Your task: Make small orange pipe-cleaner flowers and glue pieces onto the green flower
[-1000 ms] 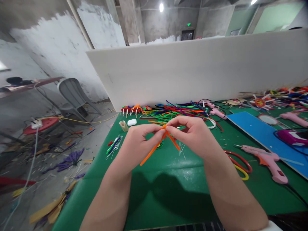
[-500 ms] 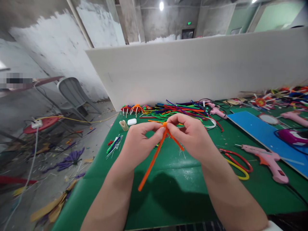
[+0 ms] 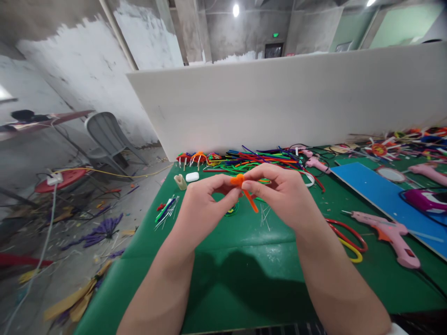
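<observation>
Room: bare concrete and patchy white plaster walls, littered floor at left with a gray chair (image 3: 104, 135) and a red stool (image 3: 71, 177) carrying a power strip. Bench (image 3: 240, 237) covered in green; a white panel (image 3: 279, 102) stands along its far edge.

Orange fuzzy stem (image 3: 250, 201): held above the middle of the bench, between the two hands. Upper part is bunched into a small knot or loop (exact form too small to tell); one free end slants down toward the right.

Left hand (image 3: 204, 204): grip nearly closed, thumb and fingertips pinched at the left side of the bunched part. Right hand (image 3: 284, 193): grip likewise pinched, thumb and index finger on its right side. Remaining fingers curl inward, partly hidden.

Surroundings: pile of colored stems (image 3: 258, 160) at the foot of the panel; white case (image 3: 192, 177) just beside a beige holder (image 3: 180, 182); thin white wires (image 3: 265, 217) below the right hand. Beyond the right forearm, red and yellow loops (image 3: 352, 237), partly covered, then a pink glue gun (image 3: 389, 228) near a blue board (image 3: 363, 181).
</observation>
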Available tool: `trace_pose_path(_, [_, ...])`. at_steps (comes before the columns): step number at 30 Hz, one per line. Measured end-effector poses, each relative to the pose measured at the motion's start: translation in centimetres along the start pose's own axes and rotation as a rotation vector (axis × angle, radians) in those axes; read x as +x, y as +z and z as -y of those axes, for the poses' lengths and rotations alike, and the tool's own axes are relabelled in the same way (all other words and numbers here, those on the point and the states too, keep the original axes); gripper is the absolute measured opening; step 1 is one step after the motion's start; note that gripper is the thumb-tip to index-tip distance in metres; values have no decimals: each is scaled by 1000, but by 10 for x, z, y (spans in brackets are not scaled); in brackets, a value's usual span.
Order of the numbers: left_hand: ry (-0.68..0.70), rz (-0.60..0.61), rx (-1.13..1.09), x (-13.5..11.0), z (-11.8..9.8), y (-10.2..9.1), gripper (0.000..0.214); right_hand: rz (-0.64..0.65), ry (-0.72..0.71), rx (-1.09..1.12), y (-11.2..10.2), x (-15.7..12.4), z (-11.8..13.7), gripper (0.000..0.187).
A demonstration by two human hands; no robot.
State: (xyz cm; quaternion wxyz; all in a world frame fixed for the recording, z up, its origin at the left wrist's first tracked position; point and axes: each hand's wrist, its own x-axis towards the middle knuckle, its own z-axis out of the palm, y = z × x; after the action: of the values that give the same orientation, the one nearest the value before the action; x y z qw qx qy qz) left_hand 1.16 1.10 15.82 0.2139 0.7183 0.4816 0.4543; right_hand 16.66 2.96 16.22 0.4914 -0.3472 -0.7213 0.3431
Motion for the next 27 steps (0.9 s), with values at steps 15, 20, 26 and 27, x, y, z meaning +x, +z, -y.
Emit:
trace_pose_path(15, [367,-41,540,-9,-5,-18,14,210,128,63,-4,0,-1,20])
trace_pose_path(20, [328,-42,525,-6,-6,-21,15,231,150,65,-6,0,-3,22])
trace_pose_path(26, [128,57,341,-1,-5,-19,19,155,113,28,-2,3,-5,20])
trace_pose_path(27, [103,47,320,0,-5,-18,20,153,120,45,-2,3,-5,20])
